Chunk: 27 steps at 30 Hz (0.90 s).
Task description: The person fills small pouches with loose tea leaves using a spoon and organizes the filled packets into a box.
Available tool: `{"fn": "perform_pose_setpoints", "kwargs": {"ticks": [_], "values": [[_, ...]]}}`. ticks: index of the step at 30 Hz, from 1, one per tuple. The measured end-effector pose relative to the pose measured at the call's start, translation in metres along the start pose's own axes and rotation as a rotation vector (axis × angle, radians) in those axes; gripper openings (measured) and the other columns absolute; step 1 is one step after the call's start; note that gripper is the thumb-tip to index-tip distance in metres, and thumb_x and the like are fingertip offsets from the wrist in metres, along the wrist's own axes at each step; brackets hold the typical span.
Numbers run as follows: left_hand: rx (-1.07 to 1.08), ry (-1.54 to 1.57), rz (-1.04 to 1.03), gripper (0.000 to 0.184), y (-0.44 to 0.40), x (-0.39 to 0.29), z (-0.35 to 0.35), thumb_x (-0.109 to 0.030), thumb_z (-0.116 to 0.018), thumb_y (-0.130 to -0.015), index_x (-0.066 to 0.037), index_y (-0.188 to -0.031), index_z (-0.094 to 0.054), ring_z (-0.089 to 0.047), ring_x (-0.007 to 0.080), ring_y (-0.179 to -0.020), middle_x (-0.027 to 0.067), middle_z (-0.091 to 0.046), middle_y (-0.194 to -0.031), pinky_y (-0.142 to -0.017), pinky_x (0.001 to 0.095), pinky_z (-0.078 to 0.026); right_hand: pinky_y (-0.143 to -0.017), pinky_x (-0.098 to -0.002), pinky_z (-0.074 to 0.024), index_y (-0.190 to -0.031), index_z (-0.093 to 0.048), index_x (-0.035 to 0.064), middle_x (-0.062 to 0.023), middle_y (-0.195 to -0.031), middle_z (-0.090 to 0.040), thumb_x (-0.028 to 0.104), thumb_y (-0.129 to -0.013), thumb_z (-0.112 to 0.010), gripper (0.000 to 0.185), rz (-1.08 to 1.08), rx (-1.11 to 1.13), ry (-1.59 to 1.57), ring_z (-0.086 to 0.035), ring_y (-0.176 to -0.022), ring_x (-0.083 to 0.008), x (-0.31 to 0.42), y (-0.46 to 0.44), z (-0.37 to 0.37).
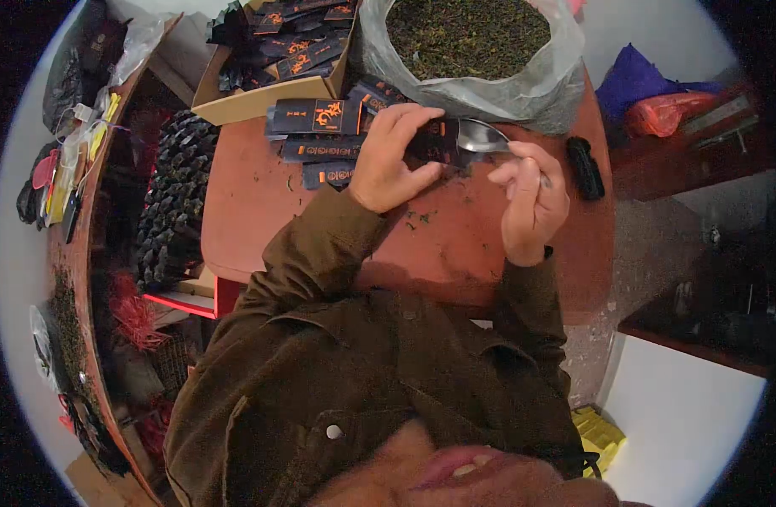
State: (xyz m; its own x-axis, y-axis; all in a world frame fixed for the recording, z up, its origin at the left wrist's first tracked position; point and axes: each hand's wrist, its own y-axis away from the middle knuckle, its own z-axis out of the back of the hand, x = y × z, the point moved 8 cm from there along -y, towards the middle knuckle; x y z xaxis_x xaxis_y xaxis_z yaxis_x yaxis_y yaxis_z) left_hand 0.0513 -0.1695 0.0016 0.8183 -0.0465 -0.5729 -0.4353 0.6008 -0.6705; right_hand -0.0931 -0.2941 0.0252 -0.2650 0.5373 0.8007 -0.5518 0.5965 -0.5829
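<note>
My left hand point(392, 160) grips a small black tea packet point(439, 144) between its thumb and fingers, above the reddish table. In my right hand point(536, 198) is a metal spoon point(482, 137), held by its handle, with the bowl at the packet's right end. Whether the spoon carries any tea is hard to make out. Beside my left hand lie several black packets with orange print point(320, 117), stacked in overlapping rows. Behind both hands stands a large clear plastic bag point(523, 93), open at the top and full of dark loose tea leaves point(468, 38).
A cardboard box point(269, 103) at the back left holds many black packets. Tea crumbs are scattered on the table point(481, 253). A black object point(585, 167) lies at its right edge. Rows of dark packets point(181, 194) stand low on the left, beside a wooden shelf point(88, 253).
</note>
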Motion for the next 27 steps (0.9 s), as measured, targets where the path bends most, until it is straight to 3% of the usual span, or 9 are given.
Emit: {"fn": "perform_pose_setpoints", "kwargs": {"ticks": [3,6,12,18,22,25,27], "values": [[-0.019,0.006,0.007,0.063,-0.001,0.001,0.003,-0.005,-0.074,-0.060,-0.006,-0.120,-0.055,-0.052,0.0312,-0.110,0.0137,-0.056,-0.113,-0.096,0.0382,-0.041,-0.062,-0.0238,-0.0472,-0.108,-0.060,0.0019,-0.0050,-0.068,-0.063,0.012,-0.098,-0.045,0.021,0.023,0.002,0.029,-0.058,-0.065,-0.0094,0.003,0.000,0.001],[0.010,0.028,0.007,0.061,-0.002,-0.003,0.003,-0.007,-0.076,-0.062,-0.006,-0.120,-0.056,-0.053,0.0309,-0.110,0.0138,-0.056,-0.113,-0.096,0.0369,-0.042,-0.059,-0.0226,-0.0443,-0.107,-0.060,0.0021,-0.0042,-0.068,-0.063,0.013,-0.098,-0.044,0.021,-0.159,0.167,-0.117,-0.055,-0.061,-0.0083,-0.006,-0.002,-0.014],[0.021,0.136,0.009,0.059,-0.002,-0.005,0.003,-0.010,-0.079,-0.064,-0.006,-0.119,-0.057,-0.055,0.0311,-0.107,0.0143,-0.056,-0.113,-0.095,0.0373,-0.042,-0.051,-0.0216,-0.0353,-0.102,-0.058,0.0014,-0.0048,-0.067,-0.063,0.018,-0.099,-0.042,0.023,-0.283,0.091,-0.328,-0.044,-0.054,-0.0056,-0.023,-0.001,-0.012],[-0.046,0.105,0.055,0.057,-0.001,0.005,0.008,-0.014,-0.077,-0.068,-0.005,-0.119,-0.056,-0.053,0.0328,-0.109,0.0152,-0.057,-0.114,-0.096,0.0388,-0.041,-0.053,-0.0255,-0.0374,-0.102,-0.053,-0.0009,-0.0098,-0.067,-0.061,0.024,-0.100,-0.040,0.028,-0.208,-0.031,-0.448,-0.046,-0.054,-0.0099,-0.026,-0.011,0.003],[-0.089,0.124,0.066,0.055,0.001,0.010,0.012,-0.016,-0.075,-0.068,-0.005,-0.117,-0.055,-0.053,0.0339,-0.109,0.0155,-0.057,-0.114,-0.096,0.0396,-0.041,-0.049,-0.0260,-0.0391,-0.100,-0.052,0.0006,-0.0081,-0.063,-0.058,0.025,-0.097,-0.044,0.026,-0.386,-0.250,-0.408,-0.046,-0.050,-0.0121,-0.041,-0.019,0.013],[-0.093,0.147,0.073,0.055,0.002,0.009,0.012,-0.016,-0.075,-0.067,-0.005,-0.117,-0.055,-0.053,0.0343,-0.108,0.0156,-0.057,-0.113,-0.096,0.0406,-0.041,-0.048,-0.0247,-0.0409,-0.099,-0.052,0.0018,-0.0090,-0.068,-0.061,0.026,-0.096,-0.045,0.026,-0.365,-0.234,-0.305,-0.048,-0.050,-0.0119,-0.047,-0.035,0.011],[-0.093,0.165,0.058,0.056,0.003,0.006,0.011,-0.016,-0.076,-0.066,-0.005,-0.117,-0.055,-0.053,0.0341,-0.108,0.0152,-0.057,-0.112,-0.096,0.0408,-0.041,-0.048,-0.0230,-0.0418,-0.099,-0.052,0.0021,-0.0093,-0.070,-0.063,0.028,-0.096,-0.045,0.027,-0.396,-0.107,-0.223,-0.052,-0.052,-0.0116,-0.051,-0.057,0.002]]}}
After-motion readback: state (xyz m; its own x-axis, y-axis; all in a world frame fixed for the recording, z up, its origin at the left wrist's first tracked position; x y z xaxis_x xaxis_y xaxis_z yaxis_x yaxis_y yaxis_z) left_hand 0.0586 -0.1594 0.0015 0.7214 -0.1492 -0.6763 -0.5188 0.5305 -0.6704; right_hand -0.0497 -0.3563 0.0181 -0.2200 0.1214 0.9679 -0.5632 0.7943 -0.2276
